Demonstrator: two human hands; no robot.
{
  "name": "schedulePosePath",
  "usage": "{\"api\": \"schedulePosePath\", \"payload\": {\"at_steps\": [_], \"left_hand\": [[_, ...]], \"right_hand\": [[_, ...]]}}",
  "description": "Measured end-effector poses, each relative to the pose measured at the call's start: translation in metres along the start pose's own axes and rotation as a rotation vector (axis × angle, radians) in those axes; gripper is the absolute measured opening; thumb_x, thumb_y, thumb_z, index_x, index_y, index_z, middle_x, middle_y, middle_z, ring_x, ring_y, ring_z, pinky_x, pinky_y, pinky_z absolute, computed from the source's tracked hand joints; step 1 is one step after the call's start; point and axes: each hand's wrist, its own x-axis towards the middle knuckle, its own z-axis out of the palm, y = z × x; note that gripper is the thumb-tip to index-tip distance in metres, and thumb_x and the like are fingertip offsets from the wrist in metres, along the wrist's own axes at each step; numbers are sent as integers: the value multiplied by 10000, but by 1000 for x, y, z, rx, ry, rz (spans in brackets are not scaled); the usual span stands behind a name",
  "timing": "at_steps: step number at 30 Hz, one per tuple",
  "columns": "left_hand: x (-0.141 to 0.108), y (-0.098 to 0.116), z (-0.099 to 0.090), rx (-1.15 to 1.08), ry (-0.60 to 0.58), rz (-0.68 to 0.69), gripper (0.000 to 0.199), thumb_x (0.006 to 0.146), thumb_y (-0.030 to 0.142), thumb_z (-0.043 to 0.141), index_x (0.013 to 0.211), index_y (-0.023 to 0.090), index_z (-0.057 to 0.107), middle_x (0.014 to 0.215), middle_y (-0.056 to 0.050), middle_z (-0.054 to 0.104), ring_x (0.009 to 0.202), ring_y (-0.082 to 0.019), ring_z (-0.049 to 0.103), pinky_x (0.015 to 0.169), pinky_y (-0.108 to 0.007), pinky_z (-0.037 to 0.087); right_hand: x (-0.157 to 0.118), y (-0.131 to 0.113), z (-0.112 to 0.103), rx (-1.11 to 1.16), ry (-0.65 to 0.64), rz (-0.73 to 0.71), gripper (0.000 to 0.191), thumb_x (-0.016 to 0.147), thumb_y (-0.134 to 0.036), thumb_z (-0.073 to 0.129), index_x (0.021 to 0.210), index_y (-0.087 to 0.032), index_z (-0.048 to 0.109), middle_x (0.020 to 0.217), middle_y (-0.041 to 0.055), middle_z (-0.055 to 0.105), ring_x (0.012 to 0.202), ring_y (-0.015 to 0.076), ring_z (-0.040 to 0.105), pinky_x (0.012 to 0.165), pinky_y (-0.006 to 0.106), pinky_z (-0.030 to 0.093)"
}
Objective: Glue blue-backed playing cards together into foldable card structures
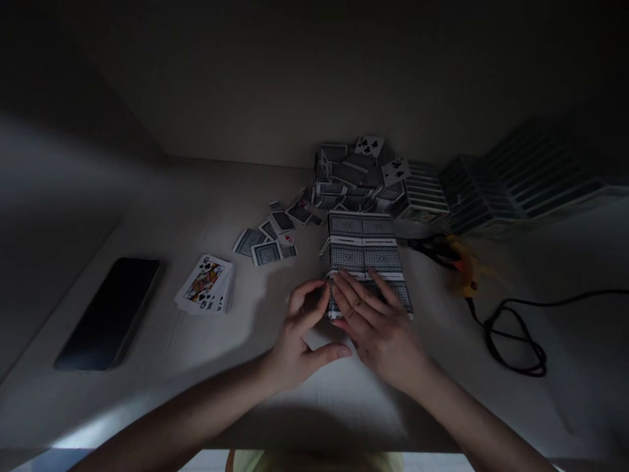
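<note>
A flat-topped block built of playing cards (363,257), patterned backs outward, stands on the table before me. My right hand (376,321) lies across its near end, fingers stretched over the top cards. At the block's near left corner is my left hand (304,334), fingers curved and thumb held apart, fingertips at the side; I see nothing gripped in it. Several loose and folded cards (268,252) lie left of the block. A fanned stack of cards (205,285), a queen on top, rests farther left.
Behind the block is a heap of folded cards (348,174). Ribbed card structures (491,187) run along the right back. An orange glue gun (466,265) with a looped black cord (511,367) lies at right. A black phone (109,314) is at far left.
</note>
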Motion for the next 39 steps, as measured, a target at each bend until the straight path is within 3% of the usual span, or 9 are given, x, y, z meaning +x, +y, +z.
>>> {"api": "schedulePosePath", "payload": {"at_steps": [8, 16, 25, 39], "left_hand": [[-2, 7, 5, 48, -10, 31, 1023, 707, 600, 666, 1494, 299, 86, 1421, -146, 278, 1334, -346, 294, 1071, -574, 338], [-1, 13, 8, 98, -19, 61, 1097, 698, 578, 694, 1500, 242, 25, 1511, -181, 231, 1385, -378, 239, 1086, -613, 288], [-3, 19, 7, 58, -34, -16, 1040, 718, 551, 693, 1498, 247, 76, 1518, -176, 228, 1389, -368, 243, 1089, -606, 289], [1, 19, 6, 53, -14, 29, 953, 755, 548, 656, 1491, 237, 135, 1481, -174, 278, 1373, -357, 269, 1084, -592, 297]], "right_hand": [[-1, -4, 2, -48, -27, -16, 434, 931, -202, 450, 1312, 6, 471, 1399, 182, 463, 1359, 300, 356, 1110, 556, 317], [-1, -8, 3, -72, -20, -5, 453, 930, -184, 431, 1323, 40, 444, 1405, 214, 441, 1361, 318, 347, 1097, 550, 345], [0, -9, 3, -75, -17, 9, 440, 929, -166, 436, 1325, 25, 446, 1414, 194, 434, 1381, 291, 314, 1103, 530, 358], [1, -4, 3, -14, -17, 2, 434, 929, -175, 428, 1323, 4, 459, 1397, 189, 461, 1372, 279, 335, 1094, 514, 376]]}}
